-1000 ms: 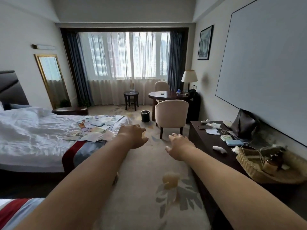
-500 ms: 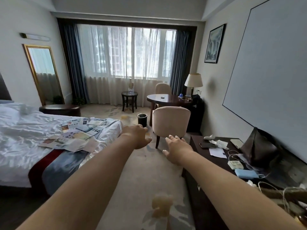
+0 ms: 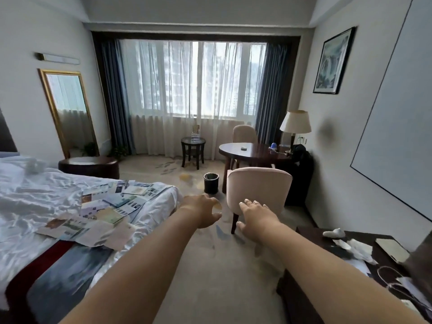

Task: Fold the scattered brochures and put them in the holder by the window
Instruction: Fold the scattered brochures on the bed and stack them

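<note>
Brochures (image 3: 109, 206) now lie closer, left of the left grip (image 3: 203, 210); both it and the right grip (image 3: 256, 216) spread wide, empty; folding not yet begun.

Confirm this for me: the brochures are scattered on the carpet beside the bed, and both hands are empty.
Not quite. In the head view the brochures lie scattered on the bed, on its white sheet near the foot, not on the carpet. The rest holds: the left hand and right hand are both empty.
</note>
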`<state>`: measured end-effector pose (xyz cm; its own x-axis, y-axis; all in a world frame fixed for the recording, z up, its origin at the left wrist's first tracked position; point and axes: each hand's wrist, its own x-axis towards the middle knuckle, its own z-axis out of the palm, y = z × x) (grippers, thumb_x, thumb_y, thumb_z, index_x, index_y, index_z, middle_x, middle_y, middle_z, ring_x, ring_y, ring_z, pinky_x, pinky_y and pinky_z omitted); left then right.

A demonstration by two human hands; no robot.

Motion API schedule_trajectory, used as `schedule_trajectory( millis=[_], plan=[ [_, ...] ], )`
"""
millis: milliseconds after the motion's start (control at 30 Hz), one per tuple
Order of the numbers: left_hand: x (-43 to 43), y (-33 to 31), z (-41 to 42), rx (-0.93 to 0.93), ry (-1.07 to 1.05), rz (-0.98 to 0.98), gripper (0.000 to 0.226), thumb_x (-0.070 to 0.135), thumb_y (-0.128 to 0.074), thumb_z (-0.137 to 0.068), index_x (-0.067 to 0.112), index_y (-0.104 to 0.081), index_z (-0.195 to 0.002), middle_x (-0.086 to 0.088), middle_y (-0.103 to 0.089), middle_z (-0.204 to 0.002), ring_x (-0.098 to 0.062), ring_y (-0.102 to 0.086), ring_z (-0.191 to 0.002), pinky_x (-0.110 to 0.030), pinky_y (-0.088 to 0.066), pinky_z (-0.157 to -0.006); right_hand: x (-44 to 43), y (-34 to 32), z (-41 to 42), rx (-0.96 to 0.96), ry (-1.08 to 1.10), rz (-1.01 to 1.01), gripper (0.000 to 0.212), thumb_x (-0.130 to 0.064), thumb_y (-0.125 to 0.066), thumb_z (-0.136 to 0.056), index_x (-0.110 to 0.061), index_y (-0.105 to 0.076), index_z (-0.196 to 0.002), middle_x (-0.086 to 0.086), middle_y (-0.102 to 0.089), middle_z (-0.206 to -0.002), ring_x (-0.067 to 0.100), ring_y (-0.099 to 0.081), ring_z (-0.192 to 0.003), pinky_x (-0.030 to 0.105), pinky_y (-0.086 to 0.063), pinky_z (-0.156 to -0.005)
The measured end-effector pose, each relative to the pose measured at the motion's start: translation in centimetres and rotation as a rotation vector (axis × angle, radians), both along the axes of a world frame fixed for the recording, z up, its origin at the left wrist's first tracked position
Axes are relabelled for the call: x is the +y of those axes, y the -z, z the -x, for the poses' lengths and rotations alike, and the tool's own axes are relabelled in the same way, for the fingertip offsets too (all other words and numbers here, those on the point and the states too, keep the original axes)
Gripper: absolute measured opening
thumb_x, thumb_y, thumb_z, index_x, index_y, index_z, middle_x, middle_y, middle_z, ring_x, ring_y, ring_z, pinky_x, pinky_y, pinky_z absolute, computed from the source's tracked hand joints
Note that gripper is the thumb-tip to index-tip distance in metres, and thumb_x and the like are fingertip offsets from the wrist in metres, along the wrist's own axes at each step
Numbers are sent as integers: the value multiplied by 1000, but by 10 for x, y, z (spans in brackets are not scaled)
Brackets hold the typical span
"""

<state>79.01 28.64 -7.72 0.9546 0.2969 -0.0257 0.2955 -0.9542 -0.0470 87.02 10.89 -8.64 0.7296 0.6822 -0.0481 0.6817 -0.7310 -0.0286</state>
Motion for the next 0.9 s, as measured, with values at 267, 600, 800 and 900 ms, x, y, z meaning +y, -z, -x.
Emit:
schedule_trajectory(
  millis=[267,600,800,900],
  plan=[
    [124,-10,-163,41,-7,32,64,67,-44,-96,34,-45,-151,2,-52,-150,-25,-55,-132,-42,-49,-101,105,-12,-167,17,-8,-28,66,-44,-44,-104,-18,-21,-161,2,-12,-171,22,-12,-157,44,-28,-122],
    [237,31,-382,27,12,8,60,67,-43,-97,36,-47,-148,4,-56,-143,-22,-57,-127,-40,-50,-91,230,27,-404,-12,-4,103,64,-45,-44,-103,-17,-26,-158,6,-23,-167,27,-23,-153,47,-32,-117],
    [332,47,-483,61,-142,66,60,67,-41,-98,38,-45,-150,2,-54,-149,-25,-55,-132,-39,-47,-99,353,38,-536,30,-87,123,53,-44,-46,-102,-17,-40,-147,6,-41,-152,29,-41,-140,46,-41,-105],
    [397,50,-501,40,-243,117,61,68,-41,-97,38,-46,-150,3,-52,-151,-25,-52,-135,-41,-46,-103,435,39,-582,22,-176,128,53,-41,-46,-102,-14,-42,-147,8,-43,-151,29,-41,-139,45,-39,-108]
  ],
)
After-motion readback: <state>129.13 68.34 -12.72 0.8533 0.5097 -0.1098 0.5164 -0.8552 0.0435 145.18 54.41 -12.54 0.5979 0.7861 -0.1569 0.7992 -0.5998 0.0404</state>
